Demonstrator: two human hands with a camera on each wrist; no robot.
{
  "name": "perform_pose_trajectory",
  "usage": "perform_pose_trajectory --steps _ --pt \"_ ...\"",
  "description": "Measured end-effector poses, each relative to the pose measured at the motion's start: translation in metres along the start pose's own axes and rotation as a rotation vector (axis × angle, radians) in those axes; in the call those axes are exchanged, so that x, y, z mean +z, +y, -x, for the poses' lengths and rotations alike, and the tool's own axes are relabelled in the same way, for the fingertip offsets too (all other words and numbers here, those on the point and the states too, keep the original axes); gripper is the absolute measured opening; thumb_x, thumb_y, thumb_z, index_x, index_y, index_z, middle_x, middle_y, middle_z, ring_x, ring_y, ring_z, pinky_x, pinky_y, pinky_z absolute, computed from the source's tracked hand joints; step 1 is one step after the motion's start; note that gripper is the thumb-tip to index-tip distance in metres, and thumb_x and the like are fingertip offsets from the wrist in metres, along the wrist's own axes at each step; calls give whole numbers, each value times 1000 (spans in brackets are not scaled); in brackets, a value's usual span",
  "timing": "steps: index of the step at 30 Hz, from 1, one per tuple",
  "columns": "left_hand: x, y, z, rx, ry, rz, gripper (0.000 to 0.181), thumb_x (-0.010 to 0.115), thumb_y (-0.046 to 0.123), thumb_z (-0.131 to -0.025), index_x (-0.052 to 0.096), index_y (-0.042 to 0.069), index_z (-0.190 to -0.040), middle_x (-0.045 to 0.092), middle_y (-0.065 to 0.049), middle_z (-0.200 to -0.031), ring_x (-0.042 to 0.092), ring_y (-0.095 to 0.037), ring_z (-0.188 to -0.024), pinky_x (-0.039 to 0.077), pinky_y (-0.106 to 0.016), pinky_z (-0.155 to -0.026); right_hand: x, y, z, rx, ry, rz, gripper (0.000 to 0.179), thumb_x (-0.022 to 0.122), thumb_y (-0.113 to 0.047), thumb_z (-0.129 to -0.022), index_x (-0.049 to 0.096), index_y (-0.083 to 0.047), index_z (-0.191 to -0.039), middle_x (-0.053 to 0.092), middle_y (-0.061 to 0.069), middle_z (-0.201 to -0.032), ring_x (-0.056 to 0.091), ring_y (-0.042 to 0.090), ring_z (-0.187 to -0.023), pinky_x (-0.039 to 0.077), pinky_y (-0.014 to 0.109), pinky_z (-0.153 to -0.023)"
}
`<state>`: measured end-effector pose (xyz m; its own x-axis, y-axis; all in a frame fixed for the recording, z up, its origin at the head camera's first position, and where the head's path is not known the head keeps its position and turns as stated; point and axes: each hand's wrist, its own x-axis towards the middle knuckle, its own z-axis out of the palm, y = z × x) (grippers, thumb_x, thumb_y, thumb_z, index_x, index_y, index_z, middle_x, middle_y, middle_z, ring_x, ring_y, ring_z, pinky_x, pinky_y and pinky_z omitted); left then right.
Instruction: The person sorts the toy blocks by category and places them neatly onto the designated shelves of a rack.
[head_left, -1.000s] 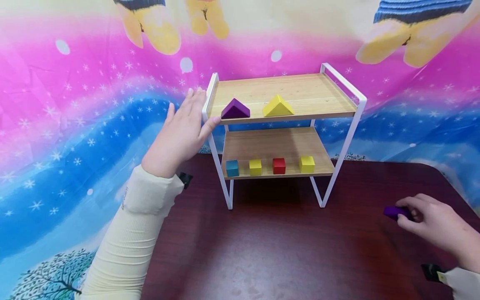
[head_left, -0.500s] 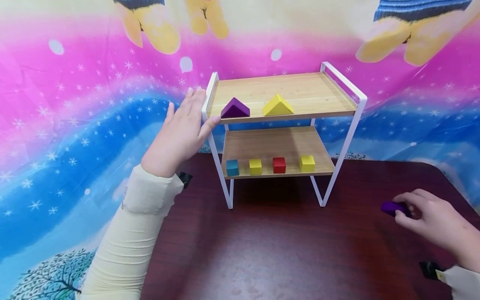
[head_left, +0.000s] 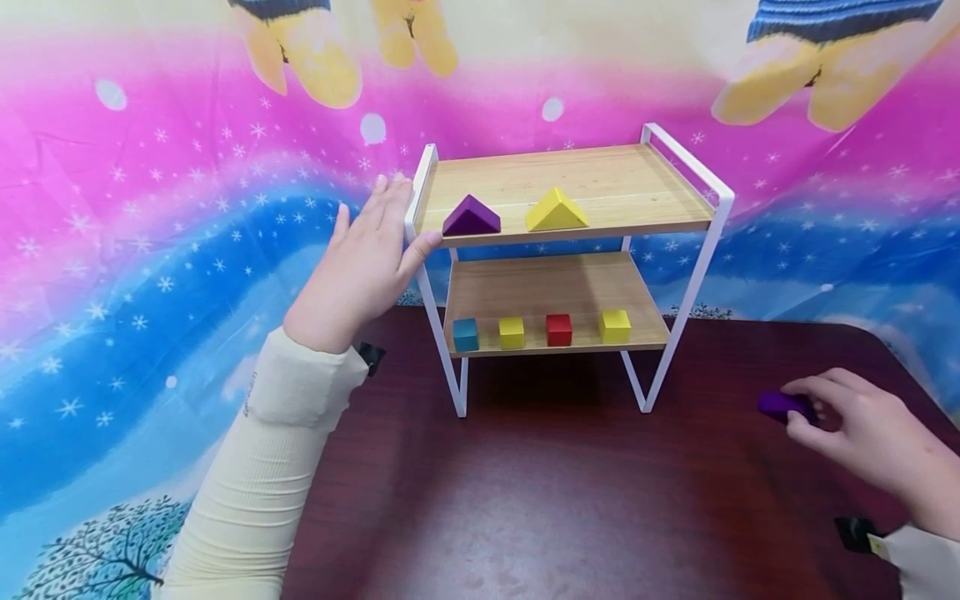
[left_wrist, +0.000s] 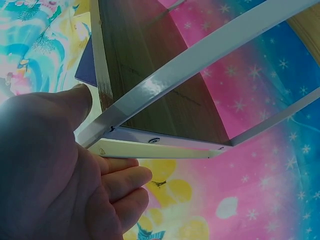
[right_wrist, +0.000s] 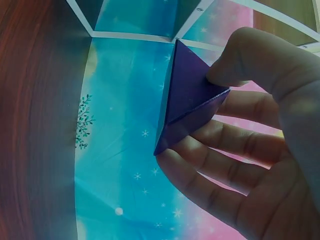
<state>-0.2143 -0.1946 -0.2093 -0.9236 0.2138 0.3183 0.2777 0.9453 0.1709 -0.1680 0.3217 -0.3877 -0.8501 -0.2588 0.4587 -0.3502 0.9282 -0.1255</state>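
My left hand (head_left: 360, 267) lies with straight fingers along the left side of the small two-tier shelf (head_left: 570, 179). Its thumb tip is close by the purple triangular block (head_left: 471, 217) on the upper tier; in the left wrist view I cannot tell if they touch. A yellow triangular block (head_left: 557, 212) stands further right on that tier. Out over the table at the right, my right hand (head_left: 862, 425) pinches a second purple triangular block (right_wrist: 192, 90) between thumb and fingers. A blue cube (head_left: 465, 336), two yellow cubes (head_left: 512, 333) and a red cube (head_left: 558, 330) line the lower tier's front.
The shelf has white metal legs (head_left: 686, 308) and stands on a dark red-brown table (head_left: 525, 500). Behind it hangs a printed cloth (head_left: 187, 167) with snowflakes, which also runs down the left side.
My right hand has shifted slightly left and up in the head view, with the purple triangular block in its grip. The left hand stays in place.
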Motion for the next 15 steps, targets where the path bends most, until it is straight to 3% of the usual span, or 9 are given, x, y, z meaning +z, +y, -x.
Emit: perform_pose_trajectory --steps 4,15 --pt "0 1 0 -1 -2 0 82 36 59 -104 5 12 -164 8 -8 -170 -4 -22 -157 -5 -58 -122 -1 -2 0 2 17 0 26 80 -8 -72 72 -2 -95 58 9 -87 47 19 -71 40 31 -54" --pt "0 0 0 -1 -2 0 83 36 59 -104 3 12 -164 8 -9 -170 -4 -23 -157 -5 -58 -122 -7 -9 -5 -51 104 3 25 78 -6 -71 74 -2 -95 60 10 -89 43 13 -71 39 29 -52"
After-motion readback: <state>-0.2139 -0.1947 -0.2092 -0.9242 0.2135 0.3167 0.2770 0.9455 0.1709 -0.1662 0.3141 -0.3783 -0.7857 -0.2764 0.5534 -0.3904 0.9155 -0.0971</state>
